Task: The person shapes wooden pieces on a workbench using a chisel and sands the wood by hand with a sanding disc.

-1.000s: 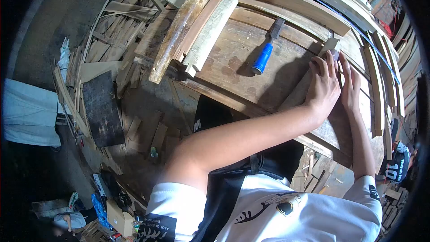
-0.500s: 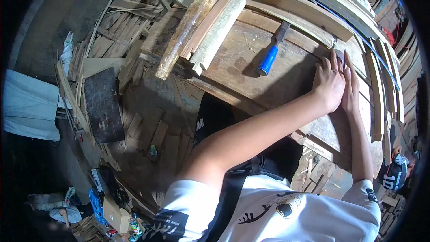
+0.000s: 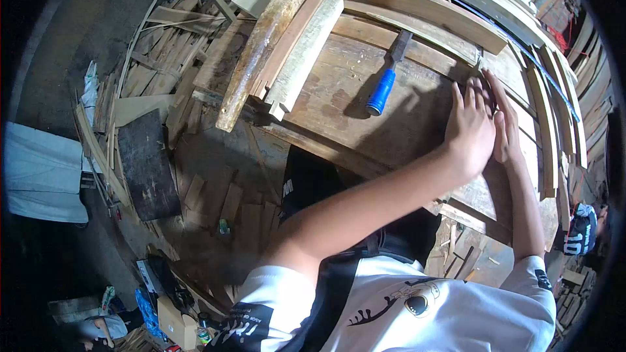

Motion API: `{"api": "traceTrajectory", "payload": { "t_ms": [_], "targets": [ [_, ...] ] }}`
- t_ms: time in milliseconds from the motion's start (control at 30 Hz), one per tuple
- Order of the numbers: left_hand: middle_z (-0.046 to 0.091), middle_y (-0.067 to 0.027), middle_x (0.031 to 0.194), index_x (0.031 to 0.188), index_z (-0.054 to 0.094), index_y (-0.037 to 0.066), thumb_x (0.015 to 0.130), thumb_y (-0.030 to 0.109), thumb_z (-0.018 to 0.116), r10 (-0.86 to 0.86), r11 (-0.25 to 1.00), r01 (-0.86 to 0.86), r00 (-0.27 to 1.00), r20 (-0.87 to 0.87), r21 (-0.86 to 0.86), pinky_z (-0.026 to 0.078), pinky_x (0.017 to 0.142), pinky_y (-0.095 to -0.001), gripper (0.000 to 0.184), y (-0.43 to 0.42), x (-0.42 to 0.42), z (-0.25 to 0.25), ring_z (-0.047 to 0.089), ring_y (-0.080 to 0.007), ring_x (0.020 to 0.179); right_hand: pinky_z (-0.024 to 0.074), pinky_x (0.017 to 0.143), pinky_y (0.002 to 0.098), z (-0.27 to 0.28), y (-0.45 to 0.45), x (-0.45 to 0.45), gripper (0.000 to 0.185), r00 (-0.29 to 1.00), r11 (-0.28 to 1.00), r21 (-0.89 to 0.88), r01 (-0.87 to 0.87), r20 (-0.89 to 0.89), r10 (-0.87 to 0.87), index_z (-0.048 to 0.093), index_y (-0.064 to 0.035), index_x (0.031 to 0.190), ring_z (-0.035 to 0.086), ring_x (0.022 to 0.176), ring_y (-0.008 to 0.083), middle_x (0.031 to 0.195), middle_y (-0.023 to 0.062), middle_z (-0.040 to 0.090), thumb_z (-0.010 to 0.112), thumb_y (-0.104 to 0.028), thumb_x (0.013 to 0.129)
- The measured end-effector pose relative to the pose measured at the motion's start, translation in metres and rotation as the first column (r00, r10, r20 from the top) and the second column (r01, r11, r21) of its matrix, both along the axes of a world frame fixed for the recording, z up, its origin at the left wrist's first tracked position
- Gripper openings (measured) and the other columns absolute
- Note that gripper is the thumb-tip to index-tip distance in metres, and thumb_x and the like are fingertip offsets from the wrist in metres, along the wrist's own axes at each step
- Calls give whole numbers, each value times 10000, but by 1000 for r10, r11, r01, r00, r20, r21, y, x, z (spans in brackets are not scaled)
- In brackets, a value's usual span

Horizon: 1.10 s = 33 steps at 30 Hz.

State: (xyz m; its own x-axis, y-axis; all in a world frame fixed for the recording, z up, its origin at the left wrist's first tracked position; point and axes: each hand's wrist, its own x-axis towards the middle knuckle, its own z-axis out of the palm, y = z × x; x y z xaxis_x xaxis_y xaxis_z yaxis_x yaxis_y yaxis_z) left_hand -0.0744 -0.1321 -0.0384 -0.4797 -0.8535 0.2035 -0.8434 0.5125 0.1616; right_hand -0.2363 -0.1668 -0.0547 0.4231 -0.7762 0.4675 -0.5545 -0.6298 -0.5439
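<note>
My left hand [image 3: 471, 135] and my right hand [image 3: 507, 132] lie side by side on the right part of the wooden workbench [image 3: 339, 85]. Their fingers point away from me and press together over something mostly hidden beneath them. A thin metal tip [image 3: 480, 60] shows just beyond the fingertips; whether it belongs to what I hold, I cannot tell. To the left of my hands rests a blue-handled chisel [image 3: 381, 93], its blade pointing to the far side. Neither hand touches it.
A rough round-edged timber [image 3: 264, 52] and a pale squared timber [image 3: 308, 55] overhang the bench's left edge. Boards [image 3: 437, 16] line the far side, and long strips [image 3: 544, 130] the right. Scrap wood [image 3: 241, 202] covers the floor. Another person [image 3: 580, 231] is at the far right.
Both hands have slid a little toward my body. A dark piece seen at the fingertips before is now mostly covered. The whole view has shifted slightly.
</note>
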Motion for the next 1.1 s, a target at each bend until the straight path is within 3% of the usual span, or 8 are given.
{"api": "traceTrajectory", "payload": {
  "t_ms": [267, 467, 500, 567, 667, 800, 900, 1100],
  "targets": [
    [336, -337, 1599, 1508, 386, -132, 916, 445, 687, 16, 998, -16, 1000, -11, 53, 242, 1224, -600, 880, 23, 13, 9, 314, -455, 1506, 204, 1260, 478, -1, -1, -2, 857, 997, 996, 59, 62, 49, -65, 379, 37, 1564, 321, 1532, 379, 1596, 261, 410, 265, -638, 1048],
    [324, -341, 1606, 1521, 361, -137, 1014, 269, 490, -24, 991, 6, 991, 130, 133, 261, 1221, -583, 661, 10, 5, 23, 320, -452, 1507, 201, 1260, 469, -2, -2, -2, 833, 992, 994, 92, 63, 105, -73, 369, 43, 1569, 332, 1528, 363, 1589, 262, 421, 264, -606, 1058],
    [338, -330, 1606, 1486, 425, -135, 1009, 240, 479, 49, 998, -47, 997, 55, -34, 244, 1232, -585, 609, -3, -5, 6, 317, -443, 1513, 192, 1262, 467, -4, -3, -1, 822, 987, 993, 114, 45, 151, -62, 358, 40, 1576, 334, 1527, 355, 1592, 258, 420, 267, -593, 1059],
    [342, -338, 1600, 1464, 448, -142, 1003, 209, 469, 33, 999, -34, 998, -48, -18, 238, 1239, -582, 580, -17, -9, 4, 306, -443, 1519, 182, 1264, 464, -4, -4, 0, 811, 977, 992, 122, 27, 208, -52, 348, 37, 1582, 340, 1525, 347, 1597, 252, 417, 266, -581, 1064],
    [332, -352, 1597, 1475, 418, -153, 1002, 197, 478, -96, 992, 87, 991, 94, 92, 251, 1236, -579, 592, 5, 9, 16, 304, -446, 1520, 174, 1266, 456, -2, -3, 1, 793, 973, 989, 148, 16, 225, -50, 344, 37, 1584, 348, 1521, 340, 1594, 251, 422, 259, -563, 1072],
    [360, -377, 1565, 1454, 397, -198, 997, 154, 460, 27, 998, -33, 992, -127, -45, 292, 1230, -546, 580, 94, 34, 3, 310, -454, 1517, 235, 1253, 452, 3, -3, 1, 494, 993, 992, 55, 113, 26, -115, 502, -8, 1508, 360, 1524, 320, 1570, 193, 486, 511, -215, 1060],
    [336, -391, 1569, 1470, 357, -206, 997, 138, 458, 36, 999, -37, 996, -86, -3, 309, 1226, -534, 593, 106, 36, 9, 307, -457, 1517, 246, 1250, 448, 4, -3, 2, 435, 973, 984, -34, 173, -152, -176, 571, -43, 1463, 375, 1514, 344, 1552, 184, 509, 542, -151, 1043],
    [284, -398, 1592, 1480, 319, -217, 994, 123, 454, 24, 992, -43, 987, -156, -121, 314, 1231, -516, 609, 44, 16, -8, 293, -466, 1520, 359, 1199, 449, 6, -4, 6, 371, 978, 984, -52, 168, -116, -173, 639, -43, 1391, 434, 1475, 356, 1533, 192, 526, 529, -67, 1038]
  ]
}}
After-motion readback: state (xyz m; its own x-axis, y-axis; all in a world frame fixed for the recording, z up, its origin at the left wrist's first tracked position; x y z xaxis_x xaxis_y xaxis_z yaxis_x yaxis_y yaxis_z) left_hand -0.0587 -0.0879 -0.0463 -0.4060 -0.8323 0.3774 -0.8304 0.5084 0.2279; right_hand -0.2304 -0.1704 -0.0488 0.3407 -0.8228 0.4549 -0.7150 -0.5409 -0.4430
